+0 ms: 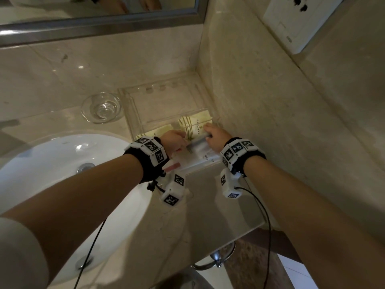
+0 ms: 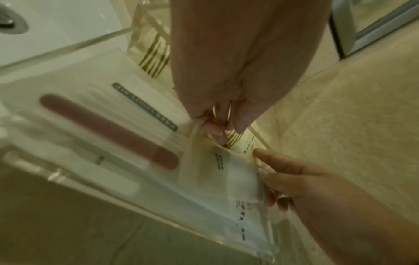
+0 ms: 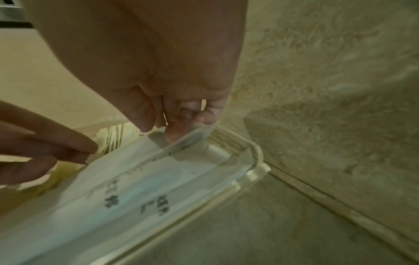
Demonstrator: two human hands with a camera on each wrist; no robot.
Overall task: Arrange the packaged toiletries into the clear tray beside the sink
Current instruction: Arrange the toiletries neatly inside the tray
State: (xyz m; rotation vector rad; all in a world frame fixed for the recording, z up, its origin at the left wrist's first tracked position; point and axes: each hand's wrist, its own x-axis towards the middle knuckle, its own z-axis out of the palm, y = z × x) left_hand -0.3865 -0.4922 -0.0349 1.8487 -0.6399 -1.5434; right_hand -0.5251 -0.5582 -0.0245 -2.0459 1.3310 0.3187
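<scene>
The clear tray (image 1: 127,105) sits in the counter corner, right of the sink. Both hands hover over its near end and share one white printed packet (image 1: 198,145). My left hand (image 1: 179,139) pinches the packet's left corner, with its fingertips (image 2: 216,131) closed on the edge. My right hand (image 1: 208,133) pinches the right edge, its fingertips (image 3: 174,131) curled onto the white packet (image 3: 136,179). Inside the tray lie a packet with a pink nail file (image 2: 108,130), a cream packet with gold stripes (image 1: 194,124) and other white packets (image 2: 247,231).
A glass dish (image 1: 102,108) stands left of the tray. The white sink basin (image 1: 62,163) lies at lower left. The marble wall (image 1: 270,101) runs close along the tray's right side. A mirror frame (image 1: 104,24) is behind and a towel ring (image 1: 216,257) hangs below the counter edge.
</scene>
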